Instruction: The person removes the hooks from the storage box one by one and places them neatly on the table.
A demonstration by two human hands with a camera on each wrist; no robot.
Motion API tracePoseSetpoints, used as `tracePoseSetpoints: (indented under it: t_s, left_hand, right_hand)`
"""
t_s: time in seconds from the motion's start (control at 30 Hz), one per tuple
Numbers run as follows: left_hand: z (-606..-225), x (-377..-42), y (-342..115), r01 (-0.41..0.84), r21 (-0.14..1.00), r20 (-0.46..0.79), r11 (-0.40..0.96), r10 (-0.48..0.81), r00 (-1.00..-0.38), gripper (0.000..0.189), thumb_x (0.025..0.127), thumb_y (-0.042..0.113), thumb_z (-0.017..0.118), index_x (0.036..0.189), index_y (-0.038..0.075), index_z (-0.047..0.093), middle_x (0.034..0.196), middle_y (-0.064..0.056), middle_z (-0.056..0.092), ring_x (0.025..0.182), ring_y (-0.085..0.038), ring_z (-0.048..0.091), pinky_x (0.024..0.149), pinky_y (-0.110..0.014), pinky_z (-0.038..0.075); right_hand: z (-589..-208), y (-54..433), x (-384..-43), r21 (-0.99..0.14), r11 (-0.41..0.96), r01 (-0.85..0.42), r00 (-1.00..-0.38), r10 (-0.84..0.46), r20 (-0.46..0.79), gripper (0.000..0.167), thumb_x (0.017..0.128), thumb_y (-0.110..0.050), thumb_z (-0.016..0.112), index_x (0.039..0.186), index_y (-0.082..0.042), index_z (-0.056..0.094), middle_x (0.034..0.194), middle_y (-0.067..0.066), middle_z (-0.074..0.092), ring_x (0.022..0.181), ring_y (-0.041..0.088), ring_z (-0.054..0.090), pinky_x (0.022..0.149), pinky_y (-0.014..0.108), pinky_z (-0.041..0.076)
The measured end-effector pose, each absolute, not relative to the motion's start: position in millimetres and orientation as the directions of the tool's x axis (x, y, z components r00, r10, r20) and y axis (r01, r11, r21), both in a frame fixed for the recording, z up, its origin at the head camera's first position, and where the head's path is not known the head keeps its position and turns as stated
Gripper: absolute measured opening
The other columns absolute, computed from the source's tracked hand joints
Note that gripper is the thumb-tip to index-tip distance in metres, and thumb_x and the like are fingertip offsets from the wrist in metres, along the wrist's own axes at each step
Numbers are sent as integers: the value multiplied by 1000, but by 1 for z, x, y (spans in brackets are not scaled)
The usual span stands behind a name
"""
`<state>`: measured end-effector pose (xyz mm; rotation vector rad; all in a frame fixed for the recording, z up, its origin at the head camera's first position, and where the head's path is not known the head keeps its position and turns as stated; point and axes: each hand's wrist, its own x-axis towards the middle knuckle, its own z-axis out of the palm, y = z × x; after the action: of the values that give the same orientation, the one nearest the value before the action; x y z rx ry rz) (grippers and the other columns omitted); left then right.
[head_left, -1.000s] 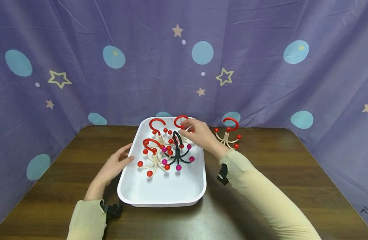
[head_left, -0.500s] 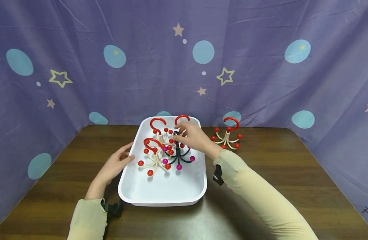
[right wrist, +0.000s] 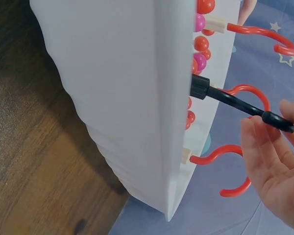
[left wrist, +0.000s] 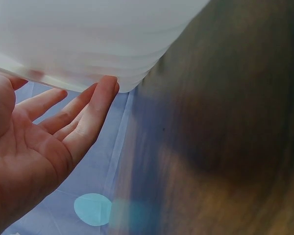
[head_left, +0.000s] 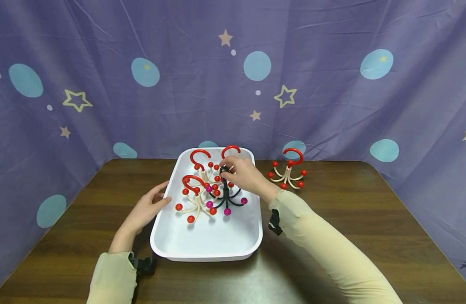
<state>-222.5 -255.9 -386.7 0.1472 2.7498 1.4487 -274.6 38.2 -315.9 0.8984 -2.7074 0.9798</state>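
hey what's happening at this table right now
A person is working over a white tray on a dark wooden table. The right hand has its grip on the hook of the black hanger with magenta balls, which stands among three cream hangers with red hooks. The left hand lies open with its fingertips against the tray's left wall. One more cream and red hanger stands on the table to the right of the tray.
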Motion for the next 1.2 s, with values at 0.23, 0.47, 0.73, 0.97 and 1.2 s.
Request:
tracePoseSetpoints:
  t_s: [0.23, 0.47, 0.73, 0.97, 1.2]
  left_hand:
    - [-386, -222, -255, 71, 823, 19, 563, 97, -995, 58, 92, 24, 53, 142, 9, 29, 117, -27, 50, 97, -32, 56, 73, -35, 51]
    - [-386, -222, -255, 70, 823, 18, 563, 97, -995, 57, 92, 23, 53, 142, 9, 29, 118, -27, 50, 98, -33, 55, 74, -36, 51]
    - [-386, -222, -256, 63, 821, 11, 568, 94, -995, 57, 92, 23, 53, 142, 10, 29, 119, -27, 49, 99, -33, 56, 74, -37, 51]
    - [-387, -223, -256, 64, 820, 12, 569, 95, -995, 58, 92, 23, 53, 142, 10, 29, 120, -27, 49, 99, -34, 56, 74, -37, 51]
    - [-388, -223, -256, 67, 819, 15, 570, 96, -995, 58, 92, 24, 53, 143, 10, 29, 120, -27, 49, 100, -34, 55, 74, -37, 52]
  right_hand:
    - [-316, 37, -273, -534, 604, -592, -803, -499, 327, 19, 87, -12, 59, 105, -10, 65, 100, 3, 65, 86, 14, 59, 72, 23, 48]
    - [-316, 37, -273, -532, 593, -605, -793, -506, 339, 16, 87, -11, 59, 102, -10, 66, 98, 1, 66, 89, 12, 59, 74, 23, 48]
    - [-316, 37, -273, -530, 575, -623, -778, -521, 350, 17, 86, -7, 60, 102, -9, 66, 99, 2, 66, 90, 12, 61, 77, 25, 49]
    - [-313, 37, -273, -508, 580, -637, -768, -532, 356, 17, 88, -8, 58, 102, -9, 68, 100, 2, 67, 90, 11, 61, 77, 24, 49]
    - [-308, 38, -270, -470, 568, -675, -737, -545, 400, 19, 88, -8, 58, 103, -7, 69, 96, 3, 67, 84, 9, 59, 70, 21, 47]
